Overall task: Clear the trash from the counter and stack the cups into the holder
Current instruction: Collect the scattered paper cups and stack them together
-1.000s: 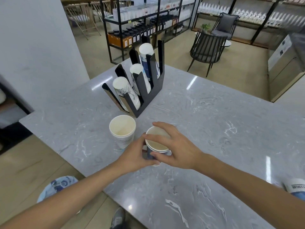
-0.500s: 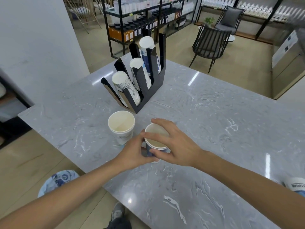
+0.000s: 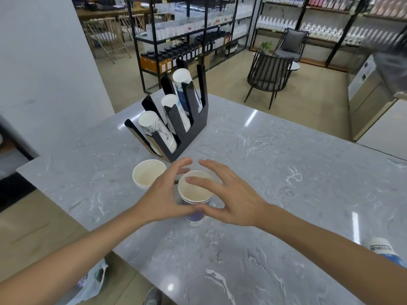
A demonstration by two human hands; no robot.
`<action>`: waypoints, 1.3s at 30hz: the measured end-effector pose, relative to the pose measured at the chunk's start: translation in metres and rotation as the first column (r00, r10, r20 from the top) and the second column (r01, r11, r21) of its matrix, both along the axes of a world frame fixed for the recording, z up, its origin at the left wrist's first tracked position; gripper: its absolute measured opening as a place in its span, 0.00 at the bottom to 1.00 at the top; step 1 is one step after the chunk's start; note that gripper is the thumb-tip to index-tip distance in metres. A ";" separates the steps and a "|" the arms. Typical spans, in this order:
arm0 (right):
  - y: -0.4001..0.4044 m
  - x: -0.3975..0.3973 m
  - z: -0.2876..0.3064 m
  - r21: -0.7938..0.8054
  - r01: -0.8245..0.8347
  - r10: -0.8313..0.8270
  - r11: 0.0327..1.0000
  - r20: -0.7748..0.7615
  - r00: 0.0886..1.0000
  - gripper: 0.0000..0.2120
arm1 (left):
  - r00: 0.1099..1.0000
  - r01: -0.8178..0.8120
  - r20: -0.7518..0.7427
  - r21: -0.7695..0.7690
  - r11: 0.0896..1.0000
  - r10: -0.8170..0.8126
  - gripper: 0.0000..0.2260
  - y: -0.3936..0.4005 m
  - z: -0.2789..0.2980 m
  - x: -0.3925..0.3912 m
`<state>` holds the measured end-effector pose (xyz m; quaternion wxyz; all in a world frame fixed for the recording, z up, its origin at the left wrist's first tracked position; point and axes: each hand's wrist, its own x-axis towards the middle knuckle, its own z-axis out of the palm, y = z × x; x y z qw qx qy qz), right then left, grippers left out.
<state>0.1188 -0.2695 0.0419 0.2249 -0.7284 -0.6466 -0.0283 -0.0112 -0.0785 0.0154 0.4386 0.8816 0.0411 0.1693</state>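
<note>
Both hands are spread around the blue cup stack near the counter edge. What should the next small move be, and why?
Probably close both hands on the blue cup stack and lift it toward the holder. The fingers are splayed around it without gripping, and a white cup also waits loose on the counter.

Bare forearms (image 3: 72, 256), sleeveless, grey shoe (image 3: 152, 296).

My one view: head camera, wide-angle, looking forward and down across grey marble counter (image 3: 286, 172). Close above both hands at frame centre; black cup holder (image 3: 193, 126) just beyond. Shop shelving (image 3: 187, 29) fills far background. Frame edges bend.
</note>
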 end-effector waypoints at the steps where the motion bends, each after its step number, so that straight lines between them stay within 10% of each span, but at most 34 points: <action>1: -0.006 0.002 0.002 0.009 0.016 -0.016 1.000 0.010 1.000 0.27 | 1.000 0.009 0.003 0.040 0.999 -0.009 0.50 0.000 0.007 0.002; 12: -0.092 0.016 0.003 0.010 0.225 -0.225 0.974 0.013 0.974 0.27 | 0.989 0.147 -0.053 0.340 0.929 -0.137 0.42 -0.034 0.030 0.033; 39: -0.191 0.030 -0.031 -0.030 0.457 -0.458 0.889 -0.045 0.888 0.28 | 0.991 0.122 -0.071 0.107 0.987 -0.114 0.47 -0.086 -0.015 0.059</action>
